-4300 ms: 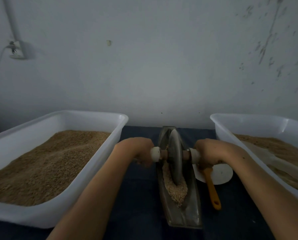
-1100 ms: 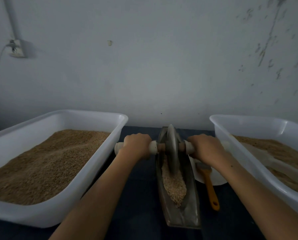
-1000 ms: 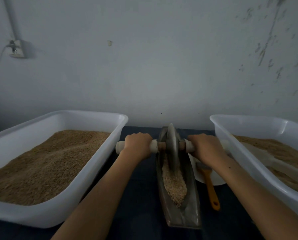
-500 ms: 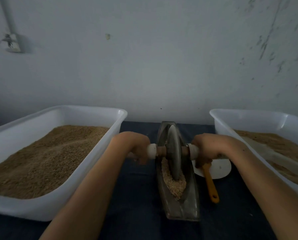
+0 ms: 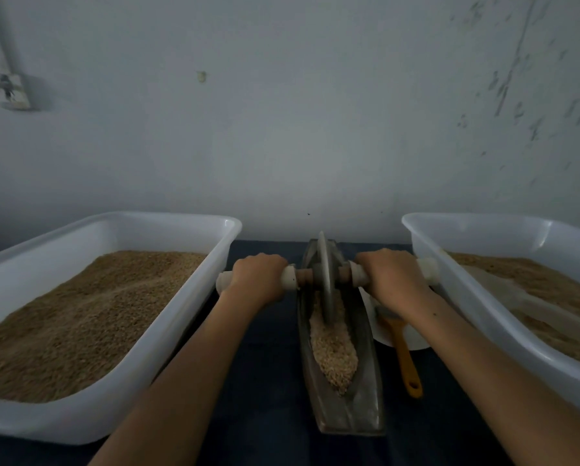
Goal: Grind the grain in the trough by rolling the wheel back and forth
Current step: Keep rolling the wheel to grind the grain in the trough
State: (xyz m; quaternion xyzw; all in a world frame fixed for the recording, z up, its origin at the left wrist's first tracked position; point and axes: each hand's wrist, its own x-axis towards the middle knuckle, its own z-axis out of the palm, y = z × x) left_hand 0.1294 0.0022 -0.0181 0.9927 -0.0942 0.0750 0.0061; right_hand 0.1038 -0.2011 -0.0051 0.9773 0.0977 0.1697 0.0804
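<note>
Metal trough [image 5: 344, 403], boat-shaped, lengthwise on dark tabletop [image 5: 268, 391] between two white tubs [image 5: 194, 297] of grain. Grey wheel [image 5: 324, 277] upright at far end, rim in crushed grain [image 5: 332, 351]. Left hand [image 5: 258, 279] and right hand [image 5: 394, 280] wrapped round white axle handles [image 5: 288, 279]. Orange-handled brush [image 5: 404, 358] on white plate [image 5: 382, 331], right of trough.

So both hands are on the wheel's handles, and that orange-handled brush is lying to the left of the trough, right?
Not quite. The head view shows the orange-handled brush lying right of the trough, not left. Both hands, left and right, do grip the wheel's handles.
</note>
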